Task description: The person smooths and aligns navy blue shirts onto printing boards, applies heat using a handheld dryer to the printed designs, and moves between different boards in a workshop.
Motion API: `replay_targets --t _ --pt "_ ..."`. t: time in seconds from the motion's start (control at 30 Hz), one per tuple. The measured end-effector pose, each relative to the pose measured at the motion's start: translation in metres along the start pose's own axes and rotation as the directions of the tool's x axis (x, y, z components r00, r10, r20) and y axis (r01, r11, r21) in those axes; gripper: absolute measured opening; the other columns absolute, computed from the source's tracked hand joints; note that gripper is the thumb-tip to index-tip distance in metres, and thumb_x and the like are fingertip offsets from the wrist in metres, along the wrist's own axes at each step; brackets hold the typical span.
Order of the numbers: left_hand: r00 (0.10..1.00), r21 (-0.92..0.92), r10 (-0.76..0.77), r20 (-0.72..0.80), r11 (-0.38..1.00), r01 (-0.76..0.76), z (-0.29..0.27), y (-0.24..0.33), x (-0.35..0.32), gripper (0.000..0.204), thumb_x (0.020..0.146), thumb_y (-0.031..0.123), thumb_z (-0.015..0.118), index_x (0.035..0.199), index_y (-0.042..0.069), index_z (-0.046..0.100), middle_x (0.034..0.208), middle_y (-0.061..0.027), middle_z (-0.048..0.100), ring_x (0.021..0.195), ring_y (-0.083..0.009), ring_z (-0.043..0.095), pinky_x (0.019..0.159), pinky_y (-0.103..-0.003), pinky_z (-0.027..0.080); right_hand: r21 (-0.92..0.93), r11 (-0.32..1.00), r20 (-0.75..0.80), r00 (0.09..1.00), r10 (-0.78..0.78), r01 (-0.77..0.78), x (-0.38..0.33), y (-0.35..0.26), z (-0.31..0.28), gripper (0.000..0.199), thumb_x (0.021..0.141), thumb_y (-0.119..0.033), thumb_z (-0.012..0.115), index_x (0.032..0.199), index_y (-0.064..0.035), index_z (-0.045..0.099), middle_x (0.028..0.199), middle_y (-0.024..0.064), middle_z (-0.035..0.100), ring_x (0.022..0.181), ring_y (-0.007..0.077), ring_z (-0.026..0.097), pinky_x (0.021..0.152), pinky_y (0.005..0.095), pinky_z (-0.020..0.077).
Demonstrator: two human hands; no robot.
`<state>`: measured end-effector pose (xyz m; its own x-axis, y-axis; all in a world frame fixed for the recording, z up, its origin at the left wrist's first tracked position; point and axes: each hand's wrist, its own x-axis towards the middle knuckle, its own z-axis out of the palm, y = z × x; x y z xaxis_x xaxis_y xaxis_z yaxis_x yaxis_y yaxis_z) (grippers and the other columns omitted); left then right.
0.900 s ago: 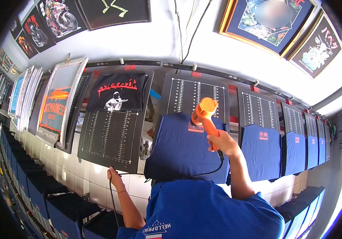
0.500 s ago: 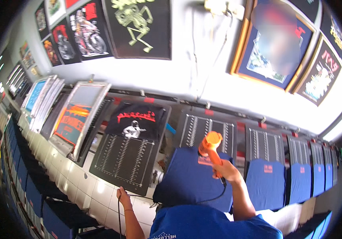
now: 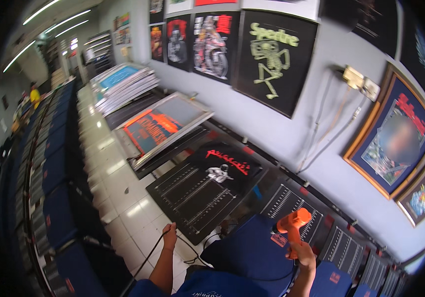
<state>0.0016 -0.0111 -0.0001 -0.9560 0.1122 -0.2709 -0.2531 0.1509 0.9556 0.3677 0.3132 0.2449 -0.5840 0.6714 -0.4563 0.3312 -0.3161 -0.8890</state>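
Observation:
An orange heat gun is gripped by its handle in my right hand, with the fingers wrapped round it. Its dark nozzle points left, just above a small red print on a navy cloth stretched over a flat board. My left hand is closed on a black power cord, out over the tiled floor and apart from the boards. A slack loop of cord hangs between that hand and my body.
Beyond my left hand lies a black board with a black printed shirt at its far end. Framed screens stand further left. More cloth-covered boards continue rightward. A wall with posters runs behind; another row of boards is at left.
The view has swung left, so the scene sits further right and tilted. My right hand still holds the heat gun over the navy cloth, and my left hand keeps the cord.

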Motion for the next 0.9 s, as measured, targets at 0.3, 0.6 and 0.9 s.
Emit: replay_targets --t 0.3,0.6,0.9 --pt "0.987 -0.046 -0.152 -0.045 0.988 0.150 -0.021 0.003 -0.043 0.034 0.089 0.038 0.060 0.077 0.007 0.056 0.062 0.0017 0.049 0.054 -0.0085 0.044 0.047 -0.025 0.039 -0.030 0.998 0.003 0.998 -0.057 0.057 -0.035 0.008 -0.002 0.031 0.089 -0.026 0.056 0.098 0.0026 0.054 0.071 0.0083 0.059 0.052 0.0164 0.061 0.048 0.0271 0.0501" --pt "0.960 -0.130 -0.266 -0.081 0.958 0.255 -0.079 -0.003 -0.126 0.030 0.088 0.038 0.061 0.083 0.009 0.056 0.068 0.0016 0.052 0.058 -0.0086 0.047 0.054 -0.026 0.044 0.608 0.786 0.421 0.885 -0.200 -0.112 0.024 0.127 -0.043 0.052 0.086 -0.022 0.062 0.127 -0.0018 0.039 0.075 0.0064 0.060 0.059 0.0180 0.062 0.053 0.0337 0.0532" --pt "0.965 -0.762 -0.004 -0.261 0.614 -0.204 -0.215 0.098 -0.217 0.028 0.094 0.034 0.054 0.090 0.008 0.060 0.084 -0.0047 0.061 0.077 -0.0174 0.059 0.073 -0.030 0.049 0.414 0.796 0.834 0.534 -0.138 -0.442 -0.031 0.020 0.128 0.057 0.087 -0.026 0.056 0.133 -0.0027 0.032 0.089 0.0092 0.050 0.064 0.0184 0.056 0.049 0.0373 0.0494"
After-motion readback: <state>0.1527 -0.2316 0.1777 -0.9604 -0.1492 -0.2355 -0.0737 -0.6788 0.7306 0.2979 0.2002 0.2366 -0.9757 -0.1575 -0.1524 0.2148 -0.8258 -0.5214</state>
